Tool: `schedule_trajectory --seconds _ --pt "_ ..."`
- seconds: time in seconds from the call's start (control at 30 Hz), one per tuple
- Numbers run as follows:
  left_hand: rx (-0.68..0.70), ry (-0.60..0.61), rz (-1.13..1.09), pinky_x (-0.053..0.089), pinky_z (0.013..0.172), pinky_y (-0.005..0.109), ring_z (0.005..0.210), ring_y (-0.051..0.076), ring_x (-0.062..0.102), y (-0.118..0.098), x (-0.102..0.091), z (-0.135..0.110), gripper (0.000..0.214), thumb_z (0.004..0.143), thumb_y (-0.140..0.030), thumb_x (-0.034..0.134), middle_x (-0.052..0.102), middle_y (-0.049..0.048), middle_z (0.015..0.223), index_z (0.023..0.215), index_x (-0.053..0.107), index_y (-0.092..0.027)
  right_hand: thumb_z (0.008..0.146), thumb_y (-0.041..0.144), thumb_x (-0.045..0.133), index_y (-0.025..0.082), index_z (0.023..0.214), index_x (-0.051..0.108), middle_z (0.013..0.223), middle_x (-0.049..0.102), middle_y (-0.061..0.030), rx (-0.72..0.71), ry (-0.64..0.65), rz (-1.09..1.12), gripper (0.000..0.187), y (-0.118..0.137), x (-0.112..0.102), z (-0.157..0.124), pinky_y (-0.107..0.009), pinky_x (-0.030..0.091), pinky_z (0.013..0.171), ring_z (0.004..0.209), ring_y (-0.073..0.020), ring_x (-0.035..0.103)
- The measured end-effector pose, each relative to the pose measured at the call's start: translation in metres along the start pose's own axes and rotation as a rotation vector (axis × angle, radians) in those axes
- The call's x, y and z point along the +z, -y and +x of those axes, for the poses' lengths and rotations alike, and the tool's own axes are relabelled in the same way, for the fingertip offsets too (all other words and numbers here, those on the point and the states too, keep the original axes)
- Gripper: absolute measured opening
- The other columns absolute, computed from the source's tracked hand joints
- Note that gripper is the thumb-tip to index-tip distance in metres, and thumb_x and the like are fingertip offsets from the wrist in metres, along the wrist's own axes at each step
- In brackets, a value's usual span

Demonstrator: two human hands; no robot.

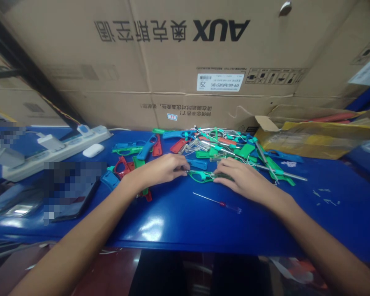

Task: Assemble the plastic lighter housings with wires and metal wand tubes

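My left hand and my right hand rest on the blue table, both pinching a green plastic tool lying flat between them. The left fingers grip its left end, the right fingers cover its right end. Behind the hands lies a pile of green, blue and red plastic tools with metal pins. A thin metal pin with a red and clear handle lies on the table just in front of the right hand.
A white power strip and a white earbud case sit at the left, next to a dark phone. Large cardboard boxes stand behind the table. An open flat carton lies at the right.
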State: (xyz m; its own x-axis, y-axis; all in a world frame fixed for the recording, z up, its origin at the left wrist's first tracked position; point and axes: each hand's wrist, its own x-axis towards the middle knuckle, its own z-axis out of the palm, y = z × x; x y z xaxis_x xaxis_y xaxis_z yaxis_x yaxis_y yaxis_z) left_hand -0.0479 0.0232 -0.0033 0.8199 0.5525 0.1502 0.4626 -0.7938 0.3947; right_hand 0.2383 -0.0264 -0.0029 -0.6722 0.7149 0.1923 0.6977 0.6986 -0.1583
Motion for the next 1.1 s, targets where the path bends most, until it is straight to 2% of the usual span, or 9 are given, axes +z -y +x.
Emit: schedule_trajectory --seconds 0.17,0.43,0.63,0.9,1.1 --pt "0.018 -0.014 0.009 0.053 0.087 0.033 0.096 0.019 0.067 -0.002 0.000 0.000 0.021 0.098 -0.023 0.058 0.071 0.0085 0.108 0.115 0.068 -0.017 0.100 0.033 0.055 0.019 0.105 0.069 0.101 0.067 -0.0088 0.004 0.002 0.007 0.020 0.000 0.001 0.000 -0.040 0.052 0.084 0.097 -0.0249 0.063" --pt "0.001 -0.009 -0.008 0.053 0.081 0.032 0.088 0.018 0.065 -0.005 0.001 0.001 0.024 0.101 -0.034 0.054 0.069 0.0080 0.099 0.104 0.071 -0.016 0.100 0.033 0.055 0.020 0.103 0.070 0.100 0.067 -0.0088 -0.006 -0.020 0.010 0.020 0.001 0.000 -0.001 -0.040 0.053 0.084 0.097 -0.0246 0.063" --pt "-0.064 -0.069 -0.014 0.050 0.076 0.030 0.080 0.016 0.063 -0.008 0.005 0.005 0.026 0.101 -0.032 0.053 0.069 0.0070 0.092 0.095 0.070 -0.014 0.100 0.032 0.055 0.019 0.105 0.070 0.101 0.067 -0.0087 -0.010 -0.017 0.006 0.020 0.001 0.000 -0.001 -0.040 0.053 0.085 0.099 -0.0246 0.063" --pt "-0.169 -0.088 -0.096 0.048 0.069 0.028 0.073 0.015 0.062 -0.011 0.007 0.005 0.026 0.097 -0.034 0.054 0.070 0.0056 0.083 0.088 0.069 -0.014 0.100 0.033 0.055 0.020 0.104 0.070 0.100 0.068 -0.0083 -0.023 -0.032 0.010 0.020 0.000 0.001 -0.001 -0.040 0.053 0.085 0.099 -0.0243 0.063" --pt "-0.224 -0.095 -0.077 0.048 0.076 0.029 0.079 0.016 0.065 -0.013 0.009 0.006 0.022 0.096 -0.030 0.056 0.072 0.0056 0.088 0.089 0.070 -0.015 0.100 0.032 0.055 0.018 0.105 0.069 0.101 0.067 -0.0082 -0.007 -0.010 0.002 0.019 0.000 0.001 -0.001 -0.040 0.053 0.085 0.099 -0.0243 0.062"
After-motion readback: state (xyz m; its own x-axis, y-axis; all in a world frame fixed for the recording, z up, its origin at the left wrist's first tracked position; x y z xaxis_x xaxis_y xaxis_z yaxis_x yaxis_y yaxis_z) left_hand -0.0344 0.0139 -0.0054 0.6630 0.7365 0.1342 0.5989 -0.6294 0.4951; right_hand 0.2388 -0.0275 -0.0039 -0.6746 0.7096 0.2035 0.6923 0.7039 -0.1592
